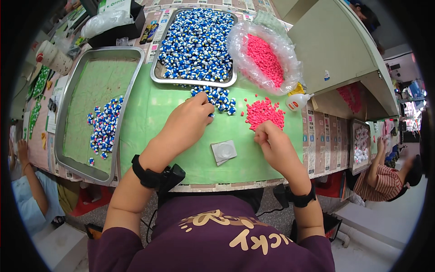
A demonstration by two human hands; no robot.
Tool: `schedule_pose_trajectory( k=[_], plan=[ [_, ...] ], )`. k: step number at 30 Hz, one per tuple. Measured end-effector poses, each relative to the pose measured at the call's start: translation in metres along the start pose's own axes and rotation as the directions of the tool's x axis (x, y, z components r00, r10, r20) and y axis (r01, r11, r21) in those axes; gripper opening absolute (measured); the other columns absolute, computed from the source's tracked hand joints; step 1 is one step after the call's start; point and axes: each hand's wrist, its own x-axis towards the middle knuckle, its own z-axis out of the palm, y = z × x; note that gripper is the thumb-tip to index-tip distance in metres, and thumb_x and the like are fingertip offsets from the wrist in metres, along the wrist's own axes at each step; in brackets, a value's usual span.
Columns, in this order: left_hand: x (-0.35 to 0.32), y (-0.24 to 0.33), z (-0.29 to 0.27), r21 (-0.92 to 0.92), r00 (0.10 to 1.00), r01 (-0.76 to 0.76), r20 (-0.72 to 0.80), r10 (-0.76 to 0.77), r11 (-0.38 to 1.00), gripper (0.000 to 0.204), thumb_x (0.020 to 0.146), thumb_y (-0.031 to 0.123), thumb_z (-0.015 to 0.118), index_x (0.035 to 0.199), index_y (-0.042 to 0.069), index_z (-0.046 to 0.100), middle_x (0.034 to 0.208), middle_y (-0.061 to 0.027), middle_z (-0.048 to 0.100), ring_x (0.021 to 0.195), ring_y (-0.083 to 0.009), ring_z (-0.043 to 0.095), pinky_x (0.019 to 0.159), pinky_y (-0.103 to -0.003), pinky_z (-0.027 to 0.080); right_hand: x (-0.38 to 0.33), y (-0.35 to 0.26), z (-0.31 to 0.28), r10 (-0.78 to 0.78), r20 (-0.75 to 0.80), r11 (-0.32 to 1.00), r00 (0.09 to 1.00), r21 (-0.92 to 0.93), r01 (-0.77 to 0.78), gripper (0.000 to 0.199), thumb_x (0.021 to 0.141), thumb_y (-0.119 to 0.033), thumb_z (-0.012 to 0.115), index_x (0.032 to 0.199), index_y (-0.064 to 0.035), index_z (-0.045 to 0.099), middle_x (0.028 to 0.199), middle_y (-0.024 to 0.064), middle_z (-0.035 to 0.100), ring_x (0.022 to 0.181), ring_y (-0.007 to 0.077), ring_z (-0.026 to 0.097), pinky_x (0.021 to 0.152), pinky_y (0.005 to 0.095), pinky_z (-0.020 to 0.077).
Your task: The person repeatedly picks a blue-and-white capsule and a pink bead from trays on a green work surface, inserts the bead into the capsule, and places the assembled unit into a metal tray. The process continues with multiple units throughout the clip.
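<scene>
My left hand point(189, 121) is closed, fingertips bent down at the near edge of a loose pile of small blue-and-white pieces point(217, 97). A bit of blue shows at its fingertips. My right hand point(275, 146) is pinched at the near edge of a heap of small pink pieces point(265, 113); whatever it may hold is hidden. Between the hands, a small round clear dish point(224, 150) sits on whitish square pads on the green mat point(149, 131). Behind the blue pile stands a metal tray point(195, 80) full of blue-and-white pieces.
At left, another metal tray point(118, 149) holds blue-and-white pieces with pink bits point(105, 127). A clear plastic bag point(290, 59) of pink pieces lies back right, near a white squeeze bottle point(297, 102) and a grey cabinet point(331, 50). Other people sit at both sides.
</scene>
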Motion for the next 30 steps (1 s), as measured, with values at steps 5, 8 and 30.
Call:
schedule_pose_trajectory(
  k=[5, 8, 30],
  plan=[
    [-0.011, 0.028, -0.028, -0.539, 0.991, 0.123, 0.020, -0.133, 0.833, 0.010, 0.088, 0.003, 0.063, 0.096, -0.001, 0.065, 0.091, -0.0074, 0.063, 0.077, -0.0144, 0.064, 0.067, -0.029, 0.053, 0.002, -0.038, -0.010, -0.125, -0.150, 0.955, 0.981, 0.250, 0.160, 0.023, 0.083, 0.010, 0.062, 0.083, -0.0028, 0.043, 0.084, 0.0105, 0.059, 0.077, 0.0233, 0.059, 0.070, 0.0319, 0.0474],
    [-0.024, 0.050, -0.032, -0.847, 0.965, 0.260, 0.215, -0.149, 0.463, 0.011, 0.092, 0.007, 0.062, 0.100, 0.000, 0.065, 0.090, -0.0036, 0.064, 0.078, -0.0088, 0.061, 0.065, -0.026, 0.052, 0.005, -0.055, -0.010, -0.252, -0.199, 0.912, 0.947, 0.278, 0.302, 0.025, 0.083, 0.010, 0.065, 0.084, -0.0039, 0.043, 0.088, 0.0111, 0.061, 0.078, 0.0227, 0.060, 0.068, 0.0318, 0.0480],
    [-0.032, 0.046, -0.034, -0.906, 0.967, 0.196, 0.114, -0.230, 0.376, 0.019, 0.091, 0.004, 0.064, 0.109, -0.001, 0.062, 0.097, -0.0058, 0.067, 0.085, -0.0117, 0.065, 0.071, -0.023, 0.051, 0.018, -0.071, 0.005, -0.331, -0.175, 0.918, 0.927, 0.169, 0.360, 0.023, 0.081, 0.012, 0.062, 0.084, -0.0032, 0.045, 0.089, 0.0120, 0.060, 0.079, 0.0256, 0.059, 0.069, 0.0346, 0.0472]
  ],
)
